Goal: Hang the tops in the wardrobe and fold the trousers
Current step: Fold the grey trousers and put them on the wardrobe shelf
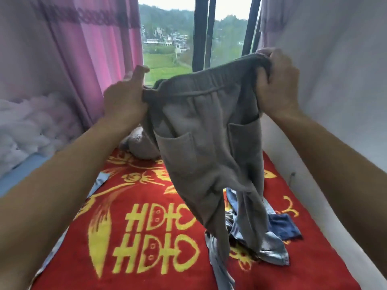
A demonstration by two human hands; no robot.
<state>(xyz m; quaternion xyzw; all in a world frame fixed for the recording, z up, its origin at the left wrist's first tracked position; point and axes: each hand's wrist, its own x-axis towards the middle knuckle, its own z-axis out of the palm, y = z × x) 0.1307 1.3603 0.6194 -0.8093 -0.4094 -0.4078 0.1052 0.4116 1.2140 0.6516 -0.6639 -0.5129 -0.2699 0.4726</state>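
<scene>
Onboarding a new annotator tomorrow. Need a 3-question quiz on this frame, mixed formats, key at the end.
1. True or false: the left grip and the right grip both hold the grey trousers by the waistband.
2. Where does the pile of blue clothes lie? A) on the red blanket; B) on the window sill; C) on a hanger.
3. Fill in: the side of the trousers facing the camera shows two patch ____.
Key: 1 true; 2 A; 3 pockets.
</scene>
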